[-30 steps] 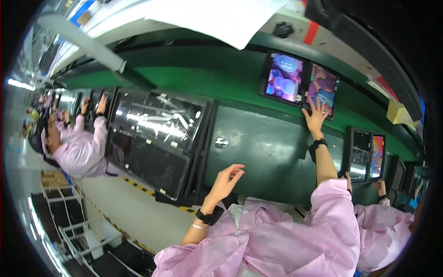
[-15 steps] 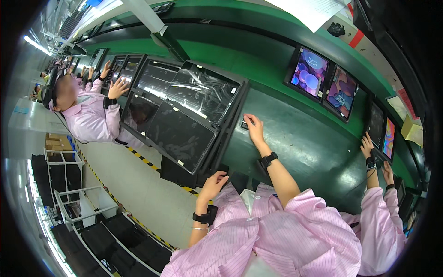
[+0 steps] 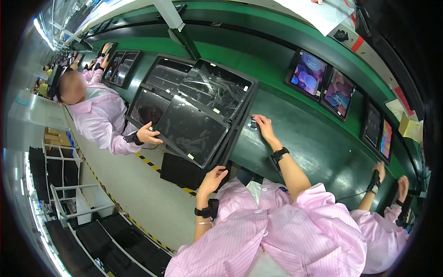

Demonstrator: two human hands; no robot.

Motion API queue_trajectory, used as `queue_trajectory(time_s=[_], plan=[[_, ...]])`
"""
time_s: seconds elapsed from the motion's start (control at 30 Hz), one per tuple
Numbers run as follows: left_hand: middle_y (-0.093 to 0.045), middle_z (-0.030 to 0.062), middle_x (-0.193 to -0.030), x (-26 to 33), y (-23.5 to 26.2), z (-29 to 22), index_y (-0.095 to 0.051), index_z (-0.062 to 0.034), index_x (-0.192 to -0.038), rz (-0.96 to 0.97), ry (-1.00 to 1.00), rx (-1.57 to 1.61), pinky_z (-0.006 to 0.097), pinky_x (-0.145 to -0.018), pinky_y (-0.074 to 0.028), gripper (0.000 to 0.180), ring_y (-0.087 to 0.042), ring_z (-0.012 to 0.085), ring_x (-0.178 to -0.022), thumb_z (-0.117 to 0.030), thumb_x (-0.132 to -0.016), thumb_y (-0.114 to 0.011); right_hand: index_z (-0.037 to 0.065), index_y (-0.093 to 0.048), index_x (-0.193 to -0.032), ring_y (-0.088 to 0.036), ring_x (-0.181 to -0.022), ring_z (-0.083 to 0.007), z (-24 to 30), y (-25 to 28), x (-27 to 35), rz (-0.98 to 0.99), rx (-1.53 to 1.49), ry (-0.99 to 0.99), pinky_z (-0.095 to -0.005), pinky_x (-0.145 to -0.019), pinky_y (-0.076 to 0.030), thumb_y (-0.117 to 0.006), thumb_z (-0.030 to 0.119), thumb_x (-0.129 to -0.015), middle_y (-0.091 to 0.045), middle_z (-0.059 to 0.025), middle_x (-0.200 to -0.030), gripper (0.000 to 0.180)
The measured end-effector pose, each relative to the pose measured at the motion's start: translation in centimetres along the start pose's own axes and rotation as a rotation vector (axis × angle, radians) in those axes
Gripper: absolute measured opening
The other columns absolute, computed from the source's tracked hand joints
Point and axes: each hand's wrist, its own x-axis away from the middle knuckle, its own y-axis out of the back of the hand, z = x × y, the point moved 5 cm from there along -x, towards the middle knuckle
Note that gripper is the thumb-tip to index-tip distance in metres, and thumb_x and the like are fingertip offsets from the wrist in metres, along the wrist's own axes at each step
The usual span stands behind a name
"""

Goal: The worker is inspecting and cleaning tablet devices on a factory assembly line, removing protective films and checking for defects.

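Small black part point(image 3: 253, 123) at right fingers point(image 3: 262, 122)

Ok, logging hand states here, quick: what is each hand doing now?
Left hand: open, fingers at the lower edge of the large black glossy panel, gripping nothing.
Right hand: open, resting by the small dark part on the green conveyor belt.

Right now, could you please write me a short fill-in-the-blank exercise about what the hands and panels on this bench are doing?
1. The right hand rests on a small dark part lying on the ____ bench top.
2. The left hand reaches for the near edge of the ____ glossy panel.
3. The co-worker's hand grips that panel's ____ edge.
4. Both wrists wear ____ straps.

Missing words: green; black; left; black
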Motion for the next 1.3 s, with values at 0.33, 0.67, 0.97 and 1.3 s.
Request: queue_trajectory(time_s=[0.33, 0.67, 0.97, 1.3], plan=[[-0.064, 0.0130, -0.093, 2.6, 2.2, 2.5, -0.056, -0.0016, -0.112, -0.087, -0.010, 0.058, 0.028, -0.075, -0.047, 0.036, -0.061, 0.0174, -0.085, -0.028, -0.088, -0.057, 0.000, -0.065, -0.097, -0.058, -0.080, -0.0136, 1.6, 0.7, 1.4, -0.035, -0.082, 0.029, -0.0269, -0.075, -0.045, -0.055, 0.023, -0.087, -0.067, -0.0093, -0.087, 0.027], [-0.063, 0.0088, -0.097, 4.8, 5.9, 5.8, -0.054, -0.0013, -0.111, -0.380, 0.018, 0.314, 0.027, -0.071, -0.045, 0.042, -0.060, 0.0154, -0.083, -0.038, -0.090, -0.051, 0.005, -0.055, -0.117, -0.050, -0.108, -0.0148, 2.3, 1.6, 3.6, 0.042, -0.268, -0.269, -0.0293, -0.086, -0.036, -0.044, 0.047, -0.091, -0.059, -0.0073, -0.113, 0.050], [-0.058, 0.0141, -0.084, 3.6, 7.8, 2.1, -0.051, 0.0058, -0.097, -0.691, -0.019, 0.457, 0.028, -0.059, -0.047, 0.055, -0.055, 0.0168, -0.066, -0.047, -0.084, -0.056, 0.007, -0.056, -0.116, -0.050, -0.104, -0.0174, 2.7, 2.9, 5.1, 0.052, -0.312, -0.222, -0.0335, -0.087, -0.037, -0.046, 0.052, -0.087, -0.058, -0.0061, -0.113, 0.054], [-0.060, 0.0077, -0.081, 3.2, 6.7, 2.1, -0.051, -0.0006, -0.089, -0.566, -0.007, 0.983, 0.027, -0.059, -0.051, 0.034, -0.061, 0.0143, -0.069, -0.024, -0.076, -0.073, 0.004, -0.039, -0.131, -0.049, -0.110, -0.0245, 10.4, 3.7, -2.2, -0.105, -0.179, -0.223, -0.0378, -0.091, -0.039, -0.061, 0.046, -0.081, -0.049, -0.0167, -0.123, 0.069]])
